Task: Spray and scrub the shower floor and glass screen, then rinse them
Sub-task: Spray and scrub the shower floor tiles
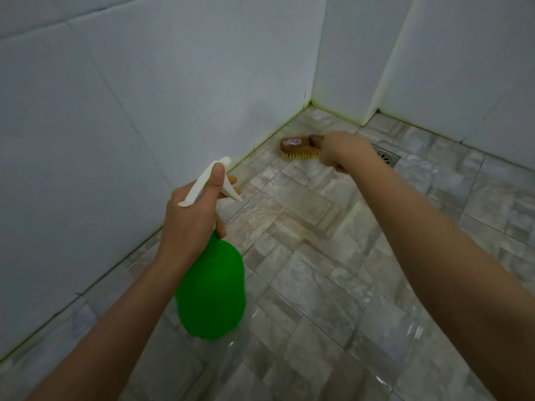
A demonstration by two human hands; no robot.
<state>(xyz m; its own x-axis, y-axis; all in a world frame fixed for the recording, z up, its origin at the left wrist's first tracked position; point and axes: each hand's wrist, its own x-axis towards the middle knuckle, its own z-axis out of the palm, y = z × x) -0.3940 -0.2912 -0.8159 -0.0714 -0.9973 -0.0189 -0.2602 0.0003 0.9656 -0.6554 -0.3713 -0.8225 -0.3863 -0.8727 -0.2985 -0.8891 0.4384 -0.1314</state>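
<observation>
My left hand (191,218) grips the neck of a green spray bottle (212,290) with a white trigger head, held above the floor near the left wall, nozzle pointing toward the corner. My right hand (341,150) is shut on the handle of a brown scrub brush (298,146) whose yellow bristles press on the grey tiled shower floor (312,256) close to the far corner. The tiles look wet and glossy. No glass screen shows in this view.
White tiled walls (115,111) rise on the left and at the back, with yellowish grout along the base. A square metal floor drain (386,156) lies just right of my right hand. A white wall edge (373,105) juts out at the back right.
</observation>
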